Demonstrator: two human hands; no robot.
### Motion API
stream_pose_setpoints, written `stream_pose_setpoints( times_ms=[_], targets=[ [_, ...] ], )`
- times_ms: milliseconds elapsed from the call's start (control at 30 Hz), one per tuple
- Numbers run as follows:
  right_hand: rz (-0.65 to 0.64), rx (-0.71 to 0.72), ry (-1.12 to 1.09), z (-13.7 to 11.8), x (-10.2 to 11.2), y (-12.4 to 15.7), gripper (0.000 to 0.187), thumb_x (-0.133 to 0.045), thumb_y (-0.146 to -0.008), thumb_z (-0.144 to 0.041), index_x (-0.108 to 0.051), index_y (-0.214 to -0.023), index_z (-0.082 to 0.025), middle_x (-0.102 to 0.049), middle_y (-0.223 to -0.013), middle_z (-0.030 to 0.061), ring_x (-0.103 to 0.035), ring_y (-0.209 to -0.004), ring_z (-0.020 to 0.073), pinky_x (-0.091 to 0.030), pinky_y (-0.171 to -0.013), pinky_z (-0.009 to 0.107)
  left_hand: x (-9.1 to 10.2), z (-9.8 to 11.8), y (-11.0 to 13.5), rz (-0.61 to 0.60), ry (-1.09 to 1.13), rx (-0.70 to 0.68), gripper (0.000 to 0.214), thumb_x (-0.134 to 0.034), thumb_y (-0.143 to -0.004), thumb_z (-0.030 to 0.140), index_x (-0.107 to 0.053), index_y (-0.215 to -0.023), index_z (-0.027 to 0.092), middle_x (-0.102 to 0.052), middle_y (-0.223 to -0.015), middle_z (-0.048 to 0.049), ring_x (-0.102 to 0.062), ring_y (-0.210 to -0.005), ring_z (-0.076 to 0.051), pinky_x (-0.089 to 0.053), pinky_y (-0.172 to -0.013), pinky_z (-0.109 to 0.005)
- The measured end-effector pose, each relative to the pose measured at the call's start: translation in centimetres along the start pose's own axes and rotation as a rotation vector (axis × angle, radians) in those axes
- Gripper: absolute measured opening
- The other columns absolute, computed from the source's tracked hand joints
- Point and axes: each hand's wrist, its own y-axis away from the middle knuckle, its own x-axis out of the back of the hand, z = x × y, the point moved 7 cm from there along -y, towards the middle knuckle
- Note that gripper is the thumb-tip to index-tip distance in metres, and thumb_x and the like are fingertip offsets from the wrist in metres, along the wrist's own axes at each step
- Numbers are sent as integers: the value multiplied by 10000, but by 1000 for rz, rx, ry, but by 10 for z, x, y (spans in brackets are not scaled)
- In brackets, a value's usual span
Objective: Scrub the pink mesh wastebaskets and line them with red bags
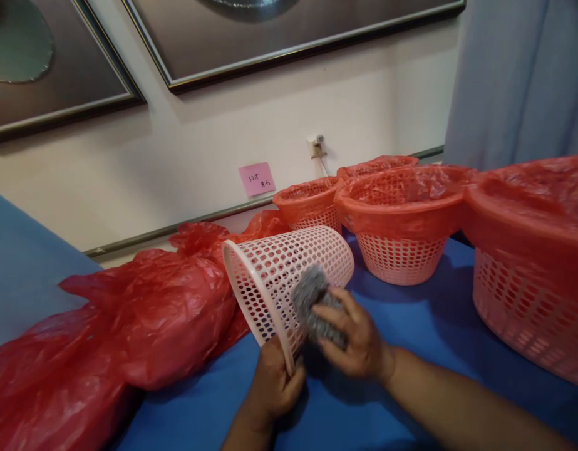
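A pale pink plastic wastebasket [289,250] with a lattice of holes lies tilted on its side in front of me, its mouth facing left. My left hand [277,379] grips its rim from below, thumb on the outside and fingers curled inside. In my right hand [357,335] is a crumpled grey cloth [312,297], held against the basket's outer wall. The cloth looks slightly blurred. My right fingers are bent around it, and part of the basket's wall is hidden behind cloth and hand.
Filled red plastic bags [171,313] lie on the blue tabletop [204,407] at left. Several pink baskets lined with red bags, including a middle basket [401,250] and a large basket [528,313], stand right. Behind are a pink note [257,180] and a wall socket [317,148].
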Motion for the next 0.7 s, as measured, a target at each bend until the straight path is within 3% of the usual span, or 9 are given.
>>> stream_pose_setpoints(
  times_ms=[67, 133, 300, 400, 567, 633, 700],
  targets=[
    [-55, 146, -63, -27, -8, 3, 564, -619, -846, -259, -500, -1398, -257, -477, -1391, 139, -613, -1166, 269, -588, -939, 424, -4, -4, 1, -40, -5, -24, 233, -732, -750, 258, -798, -973, 251, -765, -1030, -106, -677, -999, -339, -461, -1066, -510],
    [-73, 194, -87, -36, -11, 4, 558, -620, -842, -260, -501, -1387, -241, -487, -1372, 144, -625, -1128, 257, -595, -914, 411, -5, -9, 3, -19, 60, 21, 268, -783, -712, 286, -782, -977, 243, -762, -996, -97, -684, -965, -329, -485, -1045, -495],
    [-132, 145, -72, -23, -15, 0, 509, -628, -838, -250, -546, -1338, -210, -523, -1322, 160, -622, -1116, 266, -589, -900, 416, 2, -16, 10, 215, 503, 241, 565, -772, -784, 411, -637, -1308, 250, -696, -1278, -92, -647, -1181, -323, -493, -1065, -438],
    [-201, 129, -76, -20, -20, 0, 522, -629, -830, -237, -543, -1345, -225, -551, -1278, 145, -622, -1098, 255, -587, -898, 408, 8, -20, 10, 331, 704, 284, 646, -703, -817, 569, -591, -1372, 258, -653, -1372, -93, -591, -1284, -334, -471, -1103, -442],
    [-344, 218, -87, -31, -35, 6, 483, -623, -816, -257, -591, -1297, -239, -587, -1251, 130, -641, -1058, 244, -592, -875, 383, 23, -30, 13, 391, 500, 302, 576, -702, -806, 622, -727, -1189, 192, -717, -1265, -111, -619, -1237, -358, -474, -1100, -457],
    [-296, 211, -81, -29, -34, 7, 478, -615, -821, -252, -592, -1298, -239, -585, -1281, 129, -645, -1070, 247, -594, -878, 388, 26, -29, 15, 372, 421, 295, 563, -699, -808, 623, -751, -1150, 178, -737, -1216, -120, -637, -1200, -372, -492, -1068, -465],
    [-133, 77, -43, -11, -22, 4, 487, -604, -840, -230, -578, -1326, -250, -562, -1336, 125, -630, -1136, 258, -583, -929, 416, 27, -25, 17, 363, 400, 275, 549, -652, -845, 629, -764, -1129, 173, -747, -1187, -126, -655, -1168, -371, -504, -1041, -462]
  ],
)
